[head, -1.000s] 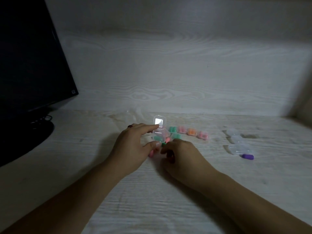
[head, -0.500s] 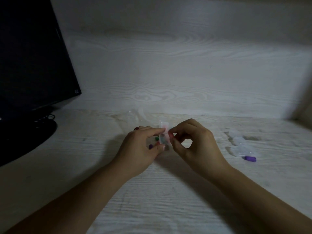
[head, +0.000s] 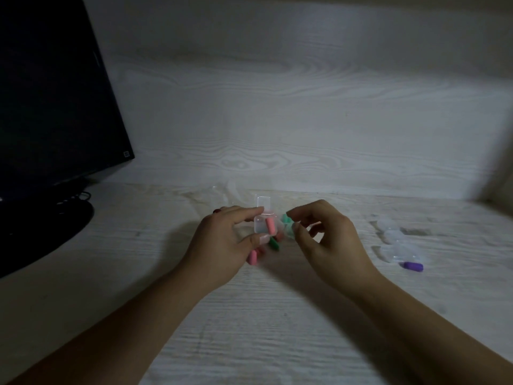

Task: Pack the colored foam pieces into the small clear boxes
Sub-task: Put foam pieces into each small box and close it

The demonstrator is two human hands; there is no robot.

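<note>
My left hand [head: 222, 243] pinches a small clear box [head: 263, 222] between forefinger and thumb, its hinged lid up. A pink foam piece [head: 270, 226] lies inside the box. My right hand [head: 330, 240] hovers just right of the box, fingers curled and apart, holding nothing. Under the box on the table lie a pink foam piece [head: 253, 257] and a dark green foam piece [head: 273, 244]. Teal foam pieces [head: 286, 219] show between my hands. A purple foam piece [head: 413, 266] lies at the right.
Several clear boxes [head: 399, 245] sit at the right beside the purple piece. A black monitor [head: 55, 107] on its round base [head: 44, 232] fills the left. A white wood-grain back panel [head: 277, 120] rises behind the table.
My right hand has drawn back to the right from the box. A pink piece now lies inside the box and the lid stands open.
</note>
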